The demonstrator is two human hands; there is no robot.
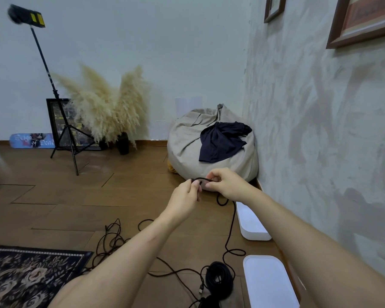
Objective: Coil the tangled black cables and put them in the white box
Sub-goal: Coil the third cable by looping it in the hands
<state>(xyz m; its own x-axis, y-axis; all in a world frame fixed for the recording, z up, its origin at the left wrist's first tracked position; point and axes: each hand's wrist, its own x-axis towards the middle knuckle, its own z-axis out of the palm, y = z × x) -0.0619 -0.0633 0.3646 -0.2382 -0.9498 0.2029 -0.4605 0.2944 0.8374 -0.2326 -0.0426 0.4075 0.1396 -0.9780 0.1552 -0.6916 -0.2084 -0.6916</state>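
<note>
A black cable (202,179) is being held up above the wooden floor (53,196) between two bare hands. It is being pinched by the left hand (185,196), whose thumb and curled fingers (195,185) are being pressed together on it. Just beside it, the same short raised span is being pinched by the right hand (228,185). The two hands are being held close together, almost touching.

From under the right hand the cable is being left to hang in a small loop. From there it is being trailed down to the floor beside the white box (251,225), which is being shown open against the base of the right-hand wall. Nearer the camera, a second white piece (268,285) is being shown flat on the floor; whether it is a lid or another box cannot be told. Just left of it, a coiled bundle (219,278) of black cable is being shown on the floor. A loose tangle (113,238) of more black cable is being shown spread further left, next to a patterned rug (31,278).

Behind the hands, a beige beanbag (187,143) is being shown in the corner, draped with a dark cloth (222,143). Pampas grass (107,107) and a black tripod stand (63,132) are being shown along the far wall.
</note>
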